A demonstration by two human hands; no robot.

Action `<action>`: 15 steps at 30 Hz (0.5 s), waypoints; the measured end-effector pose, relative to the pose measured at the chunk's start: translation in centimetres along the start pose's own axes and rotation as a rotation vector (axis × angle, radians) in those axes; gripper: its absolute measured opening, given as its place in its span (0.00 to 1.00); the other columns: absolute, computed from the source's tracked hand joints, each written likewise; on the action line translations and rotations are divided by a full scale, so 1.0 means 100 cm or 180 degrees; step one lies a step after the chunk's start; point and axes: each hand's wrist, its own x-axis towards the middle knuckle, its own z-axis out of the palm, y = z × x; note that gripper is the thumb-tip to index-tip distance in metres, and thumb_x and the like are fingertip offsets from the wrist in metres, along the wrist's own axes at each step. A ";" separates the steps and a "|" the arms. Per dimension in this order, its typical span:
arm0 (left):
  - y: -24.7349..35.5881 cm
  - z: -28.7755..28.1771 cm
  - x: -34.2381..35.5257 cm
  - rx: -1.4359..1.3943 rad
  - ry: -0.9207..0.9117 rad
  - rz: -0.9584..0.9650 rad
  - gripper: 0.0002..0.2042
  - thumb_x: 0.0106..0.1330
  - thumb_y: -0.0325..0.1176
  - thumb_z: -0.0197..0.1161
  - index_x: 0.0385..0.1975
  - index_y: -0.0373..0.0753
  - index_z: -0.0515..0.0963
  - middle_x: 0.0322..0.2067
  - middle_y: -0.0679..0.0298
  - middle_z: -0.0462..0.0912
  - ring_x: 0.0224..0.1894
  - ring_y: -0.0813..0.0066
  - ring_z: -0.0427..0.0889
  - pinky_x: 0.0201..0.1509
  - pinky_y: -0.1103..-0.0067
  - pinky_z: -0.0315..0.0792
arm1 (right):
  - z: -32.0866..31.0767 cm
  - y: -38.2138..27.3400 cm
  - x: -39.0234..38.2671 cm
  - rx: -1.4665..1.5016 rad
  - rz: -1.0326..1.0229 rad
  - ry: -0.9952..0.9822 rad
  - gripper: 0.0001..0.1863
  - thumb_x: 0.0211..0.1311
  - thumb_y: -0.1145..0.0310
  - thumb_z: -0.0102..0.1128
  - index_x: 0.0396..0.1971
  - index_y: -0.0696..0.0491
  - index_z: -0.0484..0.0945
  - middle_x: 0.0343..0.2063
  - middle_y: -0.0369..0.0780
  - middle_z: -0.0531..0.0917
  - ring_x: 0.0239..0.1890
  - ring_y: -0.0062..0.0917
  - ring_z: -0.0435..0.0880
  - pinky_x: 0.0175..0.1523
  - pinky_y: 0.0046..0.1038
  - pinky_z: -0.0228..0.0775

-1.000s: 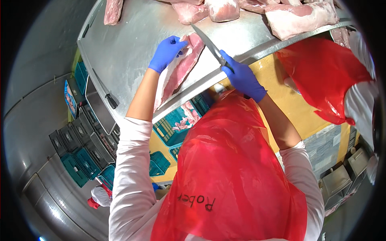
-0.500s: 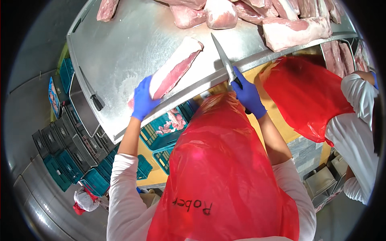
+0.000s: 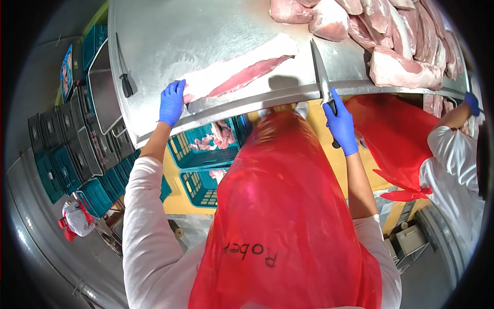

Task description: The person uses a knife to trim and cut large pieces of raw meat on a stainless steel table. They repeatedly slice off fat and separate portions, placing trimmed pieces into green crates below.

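Observation:
A long piece of pork loin, pale fat on its far side and pink meat on the near side, lies on the steel table close to the front edge. My left hand, in a blue glove, has its fingers closed on the loin's left end. In my blue-gloved right hand is the black handle of a long knife. The blade points away from me over the table, right of the loin and apart from it. Part of the handle is hidden by my fingers.
Many pork pieces are heaped at the far right. A second knife lies by the table's left edge. Below the front edge stand green crates with meat scraps. At right is a co-worker in a red apron; stacked crates stand left.
The loin now lies more nearly along the table edge, and my left hand has shifted to its left end. My right hand still holds the knife. The whole view has turned.

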 end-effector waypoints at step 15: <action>0.224 -0.060 0.267 -0.1015 -0.0440 -0.0055 0.23 0.66 0.49 0.60 0.54 0.39 0.76 0.42 0.48 0.82 0.45 0.45 0.82 0.52 0.59 0.76 | 0.029 -0.020 -0.037 0.0998 -0.0189 0.0153 0.31 0.69 0.62 0.57 0.72 0.45 0.62 0.29 0.47 0.83 0.31 0.38 0.83 0.39 0.37 0.73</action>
